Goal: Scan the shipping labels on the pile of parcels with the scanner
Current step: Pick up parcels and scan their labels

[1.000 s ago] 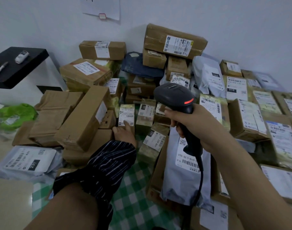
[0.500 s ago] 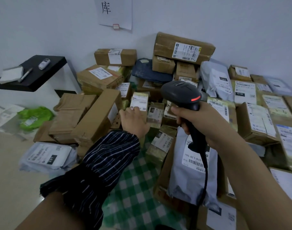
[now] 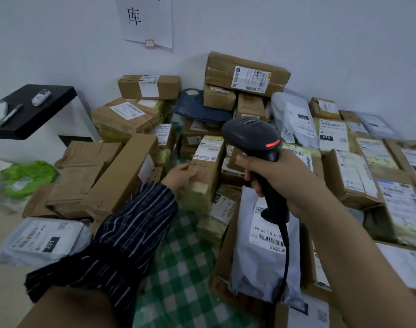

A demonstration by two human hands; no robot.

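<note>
Both hands are occupied on my head feed. My left hand [image 3: 178, 177], reaching out of a dark striped sleeve [image 3: 131, 228], holds a small brown box [image 3: 204, 176] by its lower left edge, thumb laid across the front face beside a handwritten mark. The box stands tilted up with its white label [image 3: 208, 147] at the top, facing me. I cannot tell whether its bottom rests on the parcels beneath. My right hand [image 3: 280, 183] is wrapped around the handle of the black scanner [image 3: 254, 136], whose head sits just right of that label and a little above it, with a red strip glowing on its side. A black cable [image 3: 285, 245] hangs from the handle over a grey mailer bag [image 3: 261, 268] lying on a flat carton. The pile of parcels [image 3: 245, 72] fills the corner against the white wall and spreads to the right, mostly brown boxes with white labels, plus a few grey bags. A checked green cloth [image 3: 178, 268] shows between my arms. On the left, a black shelf [image 3: 34, 112] carries a pen [image 3: 10, 114], and a green bag [image 3: 29, 176] lies below it. A paper sign [image 3: 146, 20] hangs on the wall above.
</note>
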